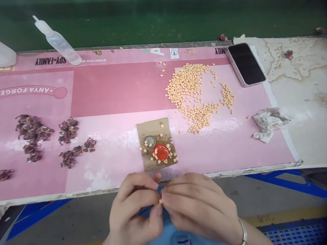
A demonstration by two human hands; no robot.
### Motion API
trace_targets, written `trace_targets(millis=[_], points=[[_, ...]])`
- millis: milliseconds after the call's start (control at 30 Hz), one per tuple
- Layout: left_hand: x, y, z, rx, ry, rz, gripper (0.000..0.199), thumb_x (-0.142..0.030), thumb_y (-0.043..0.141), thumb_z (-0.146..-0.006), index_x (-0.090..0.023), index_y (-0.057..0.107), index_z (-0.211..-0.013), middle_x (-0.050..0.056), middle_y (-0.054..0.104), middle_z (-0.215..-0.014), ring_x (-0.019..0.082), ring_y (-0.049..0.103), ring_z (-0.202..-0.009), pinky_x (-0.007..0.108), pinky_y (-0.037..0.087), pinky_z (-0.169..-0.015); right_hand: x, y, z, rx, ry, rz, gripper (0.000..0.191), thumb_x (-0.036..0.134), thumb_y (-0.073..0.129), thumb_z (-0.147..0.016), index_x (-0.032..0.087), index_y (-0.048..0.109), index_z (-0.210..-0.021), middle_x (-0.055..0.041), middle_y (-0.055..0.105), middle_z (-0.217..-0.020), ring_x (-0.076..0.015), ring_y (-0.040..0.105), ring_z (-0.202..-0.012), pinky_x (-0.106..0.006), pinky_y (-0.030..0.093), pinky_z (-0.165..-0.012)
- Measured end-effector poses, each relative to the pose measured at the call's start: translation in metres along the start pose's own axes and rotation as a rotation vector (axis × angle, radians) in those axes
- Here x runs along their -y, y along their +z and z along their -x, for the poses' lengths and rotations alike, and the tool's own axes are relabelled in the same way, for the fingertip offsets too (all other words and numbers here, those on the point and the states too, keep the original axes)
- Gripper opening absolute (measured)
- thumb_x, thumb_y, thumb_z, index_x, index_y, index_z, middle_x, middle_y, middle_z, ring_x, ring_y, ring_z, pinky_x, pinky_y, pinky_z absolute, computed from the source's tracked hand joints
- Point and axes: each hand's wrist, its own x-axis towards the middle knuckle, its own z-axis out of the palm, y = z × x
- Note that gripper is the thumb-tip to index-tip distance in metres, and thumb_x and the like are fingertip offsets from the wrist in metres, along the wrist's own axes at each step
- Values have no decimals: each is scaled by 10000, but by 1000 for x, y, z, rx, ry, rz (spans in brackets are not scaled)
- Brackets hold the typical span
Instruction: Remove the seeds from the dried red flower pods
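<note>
Peach chip [160,201], long axis level, between left hand [133,204] and right hand [196,207]

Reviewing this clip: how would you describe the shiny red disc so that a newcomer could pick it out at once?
On the long pink printed mat, find the square of brown cardboard near the edge closest to the person. The glossy round red cap sits on it, dotted with small tan chips. Its colour sets it apart from the crimped metal bottle cap just beside it.
</note>
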Motion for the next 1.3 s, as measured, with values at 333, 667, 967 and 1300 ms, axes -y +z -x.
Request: trace_targets(millis=[333, 667, 967, 1300], points=[[2, -2, -6, 33, 92, -216, 194, -54, 674, -927, -232, 734, -878, 16, 722, -890, 160, 774, -878, 228, 699, -855, -1, -3, -16, -43, 34, 78, 161, 91, 597, -982, 235, 651, -934, 47, 778, -750, -98, 744, -655, -197, 647, -715], [12, -11, 16, -233, -89, -115, 322, -292, 521, -1112, -249, 812, -1241, 85, 682, -1153, 188, 728, -1070, 233, 665, -878, -74, -1, -30, -102, 186, 331, 164, 116, 636, -945, 202, 725, -837, 33, 673, -636, -108, 608, -535, -222, 476, -517], [19, -7, 19, -391, -275, 4, 512, -22, 735, -952, -392, 789, -1301, -12, 678, -1244, 57, 744, -1052, 98, 613, -950, -83, 8, -26, -101, 170, 395, 180, 120, 626, -949, 195, 738, -829, 36, 660, -638, -100, 572, -540, -219, 446, -538], [26, -14, 15, -331, -289, 278, 182, -47, 813, -896, -212, 747, -937, -32, 710, -899, 109, 794, -892, 186, 687, -874, -83, 10, -25, -102, 75, 482, 180, 102, 623, -965, 186, 719, -838, 37, 655, -638, -90, 572, -531, -206, 453, -535]])
